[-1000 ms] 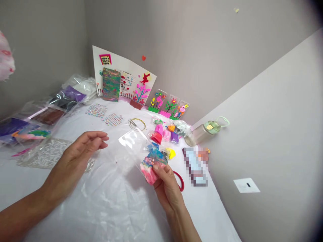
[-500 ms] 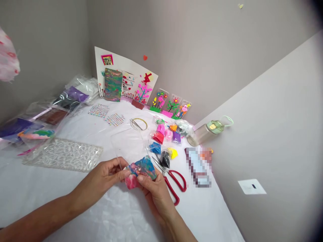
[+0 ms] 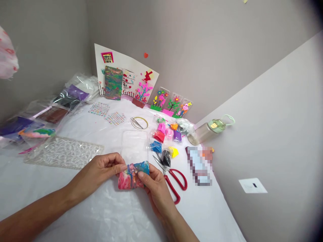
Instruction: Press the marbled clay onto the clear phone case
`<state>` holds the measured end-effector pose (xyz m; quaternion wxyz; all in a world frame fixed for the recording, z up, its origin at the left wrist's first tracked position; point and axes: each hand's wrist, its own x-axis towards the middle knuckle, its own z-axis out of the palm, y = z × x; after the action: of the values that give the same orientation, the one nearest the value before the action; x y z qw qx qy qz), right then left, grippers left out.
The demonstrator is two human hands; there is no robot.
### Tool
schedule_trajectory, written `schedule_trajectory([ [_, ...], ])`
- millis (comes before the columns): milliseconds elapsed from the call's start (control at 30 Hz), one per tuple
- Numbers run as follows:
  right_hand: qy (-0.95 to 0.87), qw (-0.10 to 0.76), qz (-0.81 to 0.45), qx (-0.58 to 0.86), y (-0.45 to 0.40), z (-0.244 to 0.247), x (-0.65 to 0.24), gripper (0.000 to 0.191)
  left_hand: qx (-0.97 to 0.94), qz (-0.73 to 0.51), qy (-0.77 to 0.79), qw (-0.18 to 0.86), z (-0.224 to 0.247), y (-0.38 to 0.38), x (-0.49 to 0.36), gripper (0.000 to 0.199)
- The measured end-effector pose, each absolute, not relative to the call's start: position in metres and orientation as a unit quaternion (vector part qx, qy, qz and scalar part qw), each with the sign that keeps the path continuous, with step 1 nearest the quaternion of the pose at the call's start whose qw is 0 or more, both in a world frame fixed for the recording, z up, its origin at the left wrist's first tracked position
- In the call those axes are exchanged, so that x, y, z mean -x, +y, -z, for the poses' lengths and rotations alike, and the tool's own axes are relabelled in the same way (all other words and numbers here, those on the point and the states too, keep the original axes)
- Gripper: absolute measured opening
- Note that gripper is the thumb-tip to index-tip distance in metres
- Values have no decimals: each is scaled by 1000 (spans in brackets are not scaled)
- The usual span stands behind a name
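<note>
A clear phone case is held between my hands, its lower part covered with marbled pink, blue and white modelling clay. Fingers of my left hand pinch the clay-covered left edge, thumb on top. On the opposite side, my right hand grips the edge, its thumb pressed on the clay's face and its fingers underneath. The upper part of the case is bare and see-through. Just right of my right hand lie red-handled scissors, blades partly apart.
Bagged clay pieces lie beyond the scissors. A textured clear sheet and plastic bags are at left. Gem stickers, a yellow ring, a bottle and a pixelated object also rest there. Decorated cases lean at the back.
The clay-covered case has turned from a tilt to nearly straight and moved slightly left. Both hands keep hold of it, and my right thumb still presses on the clay.
</note>
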<state>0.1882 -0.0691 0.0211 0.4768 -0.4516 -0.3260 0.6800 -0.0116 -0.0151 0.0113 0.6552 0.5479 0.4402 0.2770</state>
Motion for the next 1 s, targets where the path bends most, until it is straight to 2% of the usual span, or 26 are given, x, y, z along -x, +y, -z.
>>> schedule_trajectory([
  [133,-323,471,-667,479,-69,-19,-188,29,-561,-265,437,651,-15,-16,10,36],
  [333,-308,488,-663,477,-70,-16,-188,32,-513,-253,412,709,-12,-19,8,31],
  [567,-306,490,-664,475,-68,-15,-189,32,-520,-235,407,713,-10,-18,9,28],
  [767,-317,476,-672,470,-70,-13,-187,29,-566,-210,439,665,-11,-21,7,22],
  [1000,-316,465,-670,485,-69,-12,-188,33,-549,-215,411,696,-10,-19,8,18],
])
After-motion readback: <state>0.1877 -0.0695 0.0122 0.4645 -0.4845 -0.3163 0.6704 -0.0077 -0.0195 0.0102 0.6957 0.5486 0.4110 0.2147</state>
